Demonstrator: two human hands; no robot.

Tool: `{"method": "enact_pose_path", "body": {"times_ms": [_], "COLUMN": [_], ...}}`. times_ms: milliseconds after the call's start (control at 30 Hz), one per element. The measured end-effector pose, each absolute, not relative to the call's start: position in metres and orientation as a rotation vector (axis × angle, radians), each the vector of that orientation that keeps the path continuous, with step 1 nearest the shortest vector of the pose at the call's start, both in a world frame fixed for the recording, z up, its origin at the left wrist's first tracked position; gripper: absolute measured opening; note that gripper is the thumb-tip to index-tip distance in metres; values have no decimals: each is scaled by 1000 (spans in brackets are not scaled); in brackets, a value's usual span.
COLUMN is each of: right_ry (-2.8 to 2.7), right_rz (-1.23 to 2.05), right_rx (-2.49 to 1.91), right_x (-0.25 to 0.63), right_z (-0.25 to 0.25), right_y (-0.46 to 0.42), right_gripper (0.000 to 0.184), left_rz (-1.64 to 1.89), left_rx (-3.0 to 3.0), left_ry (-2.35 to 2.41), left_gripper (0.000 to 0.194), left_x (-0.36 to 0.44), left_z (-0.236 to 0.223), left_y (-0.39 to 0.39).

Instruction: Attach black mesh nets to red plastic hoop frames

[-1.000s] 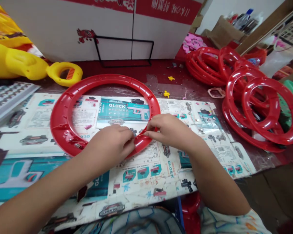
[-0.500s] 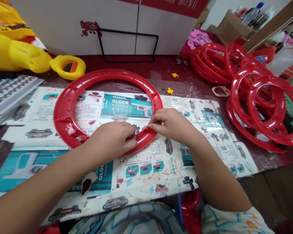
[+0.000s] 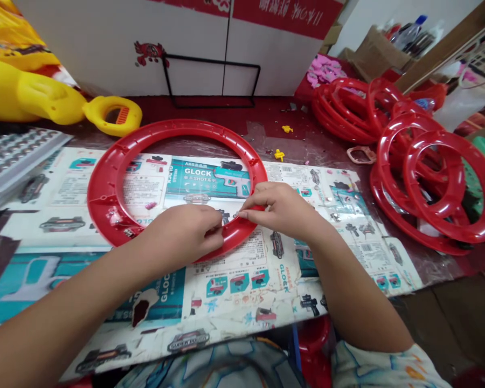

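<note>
A large red plastic ring (image 3: 109, 188), its ribbed side up, lies flat on printed cardboard. Over its near rim, my left hand (image 3: 189, 229) is closed, with thumb and fingers curled against the ring; part of the rim is hidden beneath it. My right hand (image 3: 285, 210) reaches across the ring's near right side, thumb and forefinger pinched together by the inner edge. Whatever sits between those fingertips is too small to name. Small metal bits and a pale patch show on the ring's near left part, beside my left forearm.
More red rings (image 3: 452, 183) are heaped at the right. A yellow plastic toy part (image 3: 113, 114) lies back left, near a white tray (image 3: 20, 161) of small round pieces. Behind stand a black wire frame (image 3: 212, 59) and a white box (image 3: 105, 43). Tiny yellow pieces (image 3: 279, 155) lie beyond the cardboard.
My right fingertips have shifted slightly left along the ring's inner edge. My left hand stays nearly where it was. The view has tilted a little.
</note>
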State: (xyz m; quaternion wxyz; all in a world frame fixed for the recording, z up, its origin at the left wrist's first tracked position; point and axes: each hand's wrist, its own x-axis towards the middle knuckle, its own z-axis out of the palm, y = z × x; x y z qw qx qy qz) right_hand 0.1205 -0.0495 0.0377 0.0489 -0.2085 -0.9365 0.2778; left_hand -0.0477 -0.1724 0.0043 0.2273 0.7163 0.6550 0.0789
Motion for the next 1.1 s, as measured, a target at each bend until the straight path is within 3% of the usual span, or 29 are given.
{"method": "enact_pose_path", "body": {"times_ms": [633, 900, 1100], "right_ry": [-2774, -2865, -2938], "right_rz": [1063, 1033, 981], "right_rx": [-1073, -1056, -909], "right_x": [115, 115, 111], "right_z": [33, 34, 35], "right_y": [-48, -51, -65], "right_gripper": [16, 14, 15], "left_rz": [227, 205, 386], "left_rx": [1987, 2192, 2171], "left_ry": [1806, 1952, 2017], "left_gripper": [22, 33, 39], "left_x": [-51, -42, -28], "left_z": [4, 8, 1], "left_y": [-171, -183, -185]}}
